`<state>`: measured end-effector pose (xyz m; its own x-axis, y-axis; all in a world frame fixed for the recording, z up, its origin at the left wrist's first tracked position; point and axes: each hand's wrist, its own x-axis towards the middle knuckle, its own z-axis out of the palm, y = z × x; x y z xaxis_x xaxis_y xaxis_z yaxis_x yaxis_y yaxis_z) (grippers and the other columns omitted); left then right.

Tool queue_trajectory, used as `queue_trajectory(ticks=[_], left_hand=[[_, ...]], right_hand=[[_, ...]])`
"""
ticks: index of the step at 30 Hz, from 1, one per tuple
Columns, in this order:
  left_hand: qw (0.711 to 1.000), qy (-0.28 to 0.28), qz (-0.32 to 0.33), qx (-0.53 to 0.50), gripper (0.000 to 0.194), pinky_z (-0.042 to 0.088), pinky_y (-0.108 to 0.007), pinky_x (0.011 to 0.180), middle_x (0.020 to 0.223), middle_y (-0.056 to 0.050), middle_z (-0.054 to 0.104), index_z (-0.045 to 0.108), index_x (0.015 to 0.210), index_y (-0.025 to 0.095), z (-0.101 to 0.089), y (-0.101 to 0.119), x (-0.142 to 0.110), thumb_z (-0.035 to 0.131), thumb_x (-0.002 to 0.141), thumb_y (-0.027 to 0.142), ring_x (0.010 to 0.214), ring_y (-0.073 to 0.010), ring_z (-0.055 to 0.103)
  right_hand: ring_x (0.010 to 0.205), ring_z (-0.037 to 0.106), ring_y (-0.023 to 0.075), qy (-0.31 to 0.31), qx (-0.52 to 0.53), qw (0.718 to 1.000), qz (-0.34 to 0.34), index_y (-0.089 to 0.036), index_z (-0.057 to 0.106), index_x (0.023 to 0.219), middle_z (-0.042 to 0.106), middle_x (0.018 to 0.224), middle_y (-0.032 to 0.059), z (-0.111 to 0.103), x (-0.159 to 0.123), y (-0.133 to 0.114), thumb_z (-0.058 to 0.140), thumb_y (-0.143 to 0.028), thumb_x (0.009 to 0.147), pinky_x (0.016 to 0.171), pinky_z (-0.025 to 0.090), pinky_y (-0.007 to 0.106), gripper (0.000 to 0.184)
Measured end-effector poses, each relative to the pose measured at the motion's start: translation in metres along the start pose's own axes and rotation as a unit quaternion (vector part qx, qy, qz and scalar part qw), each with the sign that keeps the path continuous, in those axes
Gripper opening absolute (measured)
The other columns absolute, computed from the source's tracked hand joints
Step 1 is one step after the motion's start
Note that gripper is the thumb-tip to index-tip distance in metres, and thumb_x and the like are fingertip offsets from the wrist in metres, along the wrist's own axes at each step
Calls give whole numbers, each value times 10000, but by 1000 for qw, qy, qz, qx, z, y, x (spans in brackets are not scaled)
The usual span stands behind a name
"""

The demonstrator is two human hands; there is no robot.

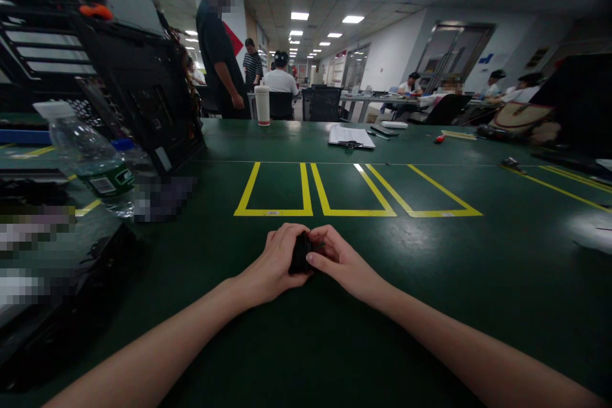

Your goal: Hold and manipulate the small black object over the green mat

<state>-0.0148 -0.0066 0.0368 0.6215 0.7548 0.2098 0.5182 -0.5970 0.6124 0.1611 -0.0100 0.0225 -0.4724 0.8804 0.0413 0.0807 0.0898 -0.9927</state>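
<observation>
Between my two hands is a small black box-like object [299,254], its kind not clear from here. My left hand [280,258] wraps round its left side, thumb below and fingers over the top. From the right, my right hand [337,261] pinches its edge with thumb and bent fingers. Both hands are low over the green tabletop [268,344], just in front of the yellow tape outlines [356,212]. Much of the object is hidden by my fingers.
To the left stand a clear plastic bottle [90,159] and a black computer case [143,102]. A clipboard with paper [351,136] and a white tumbler [262,105] are at the far side. A person in dark clothes [220,57] stands beyond the table.
</observation>
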Motion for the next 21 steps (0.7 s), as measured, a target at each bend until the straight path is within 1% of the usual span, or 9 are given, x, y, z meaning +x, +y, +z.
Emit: queue_trajectory(ticks=[3, 6, 11, 16, 19, 21], left_hand=[[1000, 2, 4, 4, 498, 382, -401, 820, 1108, -55, 400, 317, 1131, 246, 0, -1, 0, 581, 712, 185, 981, -223, 430], [1000, 2, 0, 7, 504, 385, -396, 817, 1126, -58, 388, 317, 1129, 240, 2, -3, 0, 586, 706, 187, 985, -225, 422], [1000, 24, -17, 4, 542, 399, -398, 793, 1113, -50, 391, 322, 1114, 245, 8, -8, 2, 622, 669, 176, 967, -228, 425], [1000, 21, -12, 0, 526, 405, -396, 788, 1107, -47, 396, 325, 1112, 248, 6, -5, 1, 614, 679, 172, 960, -223, 435], [1000, 4, -3, -2, 501, 399, -399, 802, 1114, -52, 397, 319, 1124, 244, 2, -2, 1, 590, 706, 193, 976, -224, 434], [1000, 7, 6, 9, 499, 378, -408, 829, 1108, -58, 401, 320, 1121, 234, 0, -1, 1, 590, 704, 187, 990, -225, 428]], right_hand=[[963, 499, 167, -15, 17, 1000, -8, -221, 431, 957, 484, 999, 20, -2, 0, 1, 540, -243, 760, 835, 420, 367, 226], [969, 506, 168, -33, 43, 998, -15, -221, 421, 937, 490, 986, 14, -3, 0, 2, 578, -225, 731, 824, 429, 359, 259], [947, 510, 164, -10, 33, 999, -9, -214, 436, 924, 490, 969, 18, 0, 0, 1, 524, -265, 771, 805, 441, 351, 184], [932, 512, 165, 16, 21, 1000, 9, -207, 439, 941, 498, 966, 20, 1, 1, 2, 547, -256, 754, 809, 442, 355, 221], [948, 505, 163, 4, 10, 1000, 5, -206, 447, 967, 502, 976, 22, -1, 2, 3, 532, -249, 765, 832, 429, 359, 223], [946, 509, 159, -13, 17, 1000, -12, -203, 452, 949, 505, 964, 16, -2, 2, 3, 535, -233, 763, 833, 427, 352, 206]])
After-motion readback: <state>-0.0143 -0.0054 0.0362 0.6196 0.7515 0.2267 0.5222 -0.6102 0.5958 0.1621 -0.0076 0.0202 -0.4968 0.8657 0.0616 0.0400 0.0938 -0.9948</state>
